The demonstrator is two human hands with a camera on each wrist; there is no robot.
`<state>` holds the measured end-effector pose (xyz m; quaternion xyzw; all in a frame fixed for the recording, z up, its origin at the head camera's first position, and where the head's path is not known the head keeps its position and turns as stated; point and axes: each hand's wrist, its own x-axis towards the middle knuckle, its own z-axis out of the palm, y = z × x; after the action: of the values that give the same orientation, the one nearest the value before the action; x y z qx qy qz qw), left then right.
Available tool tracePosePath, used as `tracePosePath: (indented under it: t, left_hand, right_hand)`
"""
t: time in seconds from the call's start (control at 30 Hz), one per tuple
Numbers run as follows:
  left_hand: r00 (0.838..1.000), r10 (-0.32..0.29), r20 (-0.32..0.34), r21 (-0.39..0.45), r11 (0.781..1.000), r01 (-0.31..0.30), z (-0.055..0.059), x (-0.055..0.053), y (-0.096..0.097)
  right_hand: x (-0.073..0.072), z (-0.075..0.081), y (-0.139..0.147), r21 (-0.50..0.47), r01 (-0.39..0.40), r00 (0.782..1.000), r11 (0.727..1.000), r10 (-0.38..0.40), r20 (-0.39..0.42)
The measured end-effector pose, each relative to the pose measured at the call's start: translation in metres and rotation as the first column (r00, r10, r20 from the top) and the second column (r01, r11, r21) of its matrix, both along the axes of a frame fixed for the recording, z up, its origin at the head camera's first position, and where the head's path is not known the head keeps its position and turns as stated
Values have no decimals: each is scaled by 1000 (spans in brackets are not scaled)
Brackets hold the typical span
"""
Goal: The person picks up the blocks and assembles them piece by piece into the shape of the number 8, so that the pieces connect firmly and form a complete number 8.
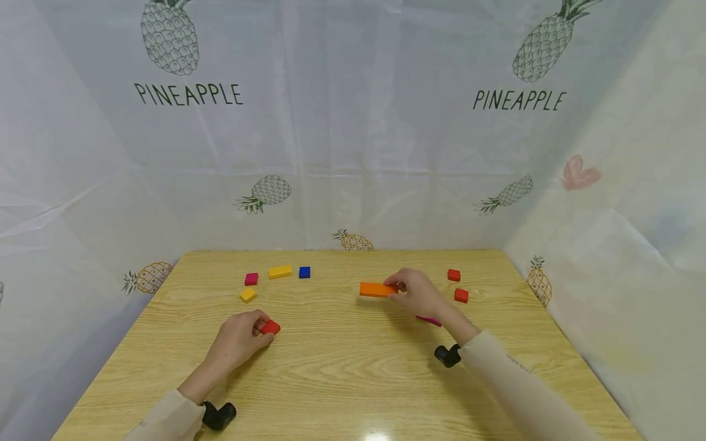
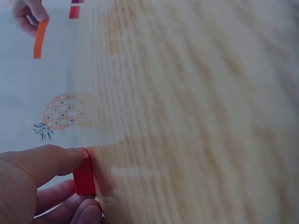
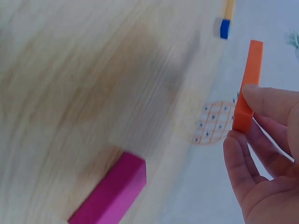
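My left hand pinches a small red block between thumb and fingers at the left of the table. In the left wrist view that red block stands right at the tabletop. My right hand holds one end of a long orange block, which points to the left. The right wrist view shows the orange block raised over the table, thumb on one face and fingers on the other. Below the right hand lies a magenta block, mostly hidden by the wrist in the head view.
At the back left of the wooden table lie a magenta block, a long yellow block, a blue block and a small yellow block. Two red blocks sit at the right. A pineapple-print sheet hangs behind.
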<state>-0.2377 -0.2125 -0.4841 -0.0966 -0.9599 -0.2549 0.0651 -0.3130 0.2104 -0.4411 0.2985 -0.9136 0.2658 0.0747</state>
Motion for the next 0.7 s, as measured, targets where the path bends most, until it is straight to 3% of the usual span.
tracePosePath:
  t: [0.43, 0.7]
  left_hand:
    - [1000, -13, 21, 2, 1000, 13, 2, -1, 0]
    - [1000, -11, 13, -7, 1000, 12, 2, 0, 1]
  right_hand:
    - [16, -16, -28, -25, -17, 995, 1000, 20, 100]
    - [25, -30, -39, -29, -51, 994, 998, 54, 94]
